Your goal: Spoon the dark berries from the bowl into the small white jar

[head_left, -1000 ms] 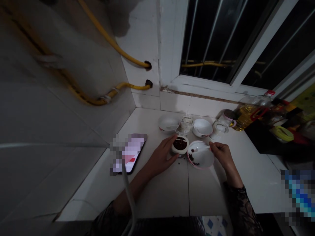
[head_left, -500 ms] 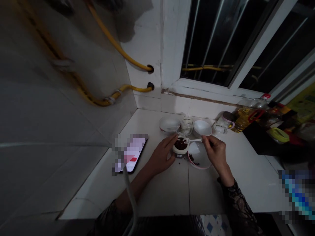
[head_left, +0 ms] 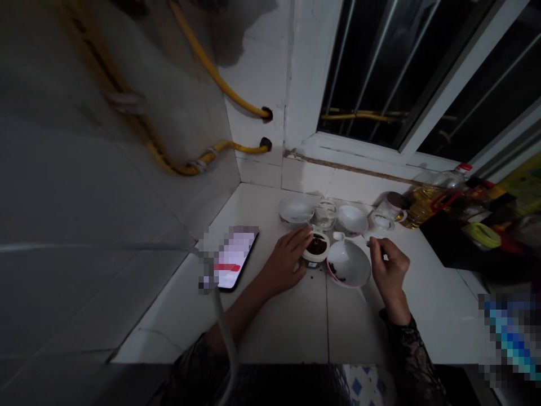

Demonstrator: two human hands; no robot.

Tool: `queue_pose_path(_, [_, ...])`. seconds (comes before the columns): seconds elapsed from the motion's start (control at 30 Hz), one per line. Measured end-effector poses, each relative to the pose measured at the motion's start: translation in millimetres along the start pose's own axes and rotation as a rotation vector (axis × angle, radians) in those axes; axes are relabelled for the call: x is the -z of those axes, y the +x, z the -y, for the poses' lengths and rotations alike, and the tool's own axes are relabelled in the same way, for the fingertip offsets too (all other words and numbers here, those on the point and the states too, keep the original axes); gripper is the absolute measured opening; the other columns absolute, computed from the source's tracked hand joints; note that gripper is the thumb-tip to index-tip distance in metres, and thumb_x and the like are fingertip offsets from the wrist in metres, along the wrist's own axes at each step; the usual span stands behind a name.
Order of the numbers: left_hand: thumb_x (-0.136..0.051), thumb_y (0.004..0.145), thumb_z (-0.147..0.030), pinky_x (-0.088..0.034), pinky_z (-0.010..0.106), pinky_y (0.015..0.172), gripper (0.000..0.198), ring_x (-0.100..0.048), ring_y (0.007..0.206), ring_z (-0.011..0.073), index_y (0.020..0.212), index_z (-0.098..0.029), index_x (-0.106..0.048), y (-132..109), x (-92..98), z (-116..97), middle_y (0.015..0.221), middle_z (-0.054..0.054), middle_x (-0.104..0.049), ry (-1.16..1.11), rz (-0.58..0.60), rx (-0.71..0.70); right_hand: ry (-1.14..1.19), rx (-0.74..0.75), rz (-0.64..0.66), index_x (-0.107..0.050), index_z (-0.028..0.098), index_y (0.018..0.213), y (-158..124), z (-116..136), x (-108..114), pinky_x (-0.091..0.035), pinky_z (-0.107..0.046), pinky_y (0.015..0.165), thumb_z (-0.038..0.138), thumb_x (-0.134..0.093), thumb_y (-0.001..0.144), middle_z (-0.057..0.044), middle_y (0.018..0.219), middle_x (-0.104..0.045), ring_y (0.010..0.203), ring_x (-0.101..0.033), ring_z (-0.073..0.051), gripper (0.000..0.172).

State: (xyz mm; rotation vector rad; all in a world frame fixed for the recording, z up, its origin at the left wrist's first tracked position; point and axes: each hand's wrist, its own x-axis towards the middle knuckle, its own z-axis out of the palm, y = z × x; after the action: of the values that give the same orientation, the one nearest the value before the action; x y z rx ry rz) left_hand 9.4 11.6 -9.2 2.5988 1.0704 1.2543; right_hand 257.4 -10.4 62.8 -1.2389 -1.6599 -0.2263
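My left hand (head_left: 289, 260) rests against the left side of a small white-rimmed jar (head_left: 316, 248) with dark reddish contents, its lid flipped back. My right hand (head_left: 389, 264) pinches the handle of a small white spoon (head_left: 338, 237), whose head is over the far rim of a white bowl (head_left: 354, 265). A few dark bits (head_left: 337, 272) lie on the left inside of that bowl. Behind the jar and bowl stand a white bowl (head_left: 296, 210), a clear container (head_left: 324, 215) and another white bowl (head_left: 352, 219).
A lit phone (head_left: 236, 256) leans at the left of the counter (head_left: 291, 332). A glass jar (head_left: 386, 211), an oil bottle (head_left: 425, 200) and a lime-green lidded container (head_left: 484, 235) stand at the right. A grey cable (head_left: 224, 332) passes before my left forearm.
My right hand has moved right with the spoon, whose head has gone from over the jar to the bowl. My left hand stays beside the jar. The view has shifted slightly.
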Motion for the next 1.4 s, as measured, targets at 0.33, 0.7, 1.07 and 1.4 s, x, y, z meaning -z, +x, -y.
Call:
queue_pose_path(0.33, [-0.042,0.086,-0.002,-0.053,0.033,0.078,0.037,-0.065,0.088,0.021,0.117,-0.01,-0.063,-29.0,-5.5,-45.3,0.105,0.014,-0.069,0.296,0.287,-0.096,0.288,-0.618,-0.152,-0.058,0.018,0.056,-28.1,-40.6,3.8,-0.028,-0.025,0.045,0.066,-0.06,0.076,0.006,0.045,-0.041,0.044,-0.035,-0.009,0.053])
queue_pose_path(0.7, [-0.041,0.089,-0.004,-0.048,0.037,0.092,0.047,-0.059,0.114,0.0247,0.133,-0.013,-0.055,-28.5,-37.3,-40.4,0.135,0.015,-0.061,0.304,0.566,-0.08,0.291,-0.575,-0.076,-0.058,0.018,0.055,-30.9,-31.6,5.1,-0.03,-0.025,0.049,0.066,-0.057,0.078,0.004,0.047,-0.044,0.049,-0.039,-0.011,0.053])
queue_pose_path(1.07, [-0.042,0.088,0.0,-0.054,0.036,0.086,0.028,-0.061,0.096,0.0229,0.099,-0.013,-0.065,-37.3,-13.7,-29.4,0.105,0.013,-0.067,0.217,0.565,-0.01,0.313,-0.6,-0.032,-0.058,0.017,0.055,-34.3,-35.8,2.9,-0.032,-0.025,0.049,0.063,-0.059,0.077,0.003,0.049,-0.047,0.05,-0.04,-0.011,0.05])
queue_pose_path(1.4, [-0.049,0.092,-0.007,-0.054,0.032,0.074,0.019,-0.064,0.08,0.0203,0.083,-0.014,-0.063,-22.0,-6.4,-28.6,0.086,0.009,-0.067,0.144,0.48,0.081,0.39,-0.631,0.031,-0.057,0.017,0.053,-38.5,-34.0,-5.1,-0.035,-0.025,0.052,0.061,-0.06,0.075,0.003,0.049,-0.048,0.051,-0.039,-0.011,0.049])
